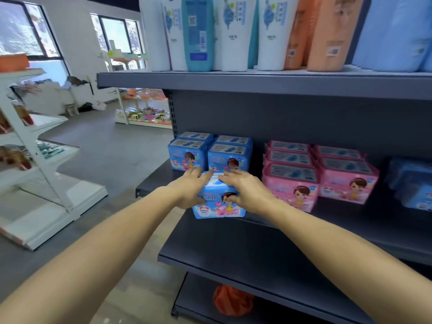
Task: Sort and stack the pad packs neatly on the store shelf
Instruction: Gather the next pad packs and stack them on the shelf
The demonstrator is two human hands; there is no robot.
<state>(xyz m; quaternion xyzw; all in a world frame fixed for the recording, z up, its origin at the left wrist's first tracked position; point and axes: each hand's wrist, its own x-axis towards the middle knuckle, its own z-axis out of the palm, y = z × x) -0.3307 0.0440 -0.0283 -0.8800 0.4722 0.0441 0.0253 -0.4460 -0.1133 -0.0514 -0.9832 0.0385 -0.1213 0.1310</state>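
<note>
- Dark store shelf [161, 181]: blue pad packs [210, 152] stacked at left, pink pad packs [320, 169] beside them.
- Front blue pack [218, 203], at shelf edge, is gripped by left hand [189, 189] and right hand [245, 189], fingers curled over it.

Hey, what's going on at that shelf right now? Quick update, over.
Both hands, left hand and right hand, hold one blue pad pack at the shelf edge. Blue stacks directly behind, pink stacks beside. Nothing blocking.
</note>
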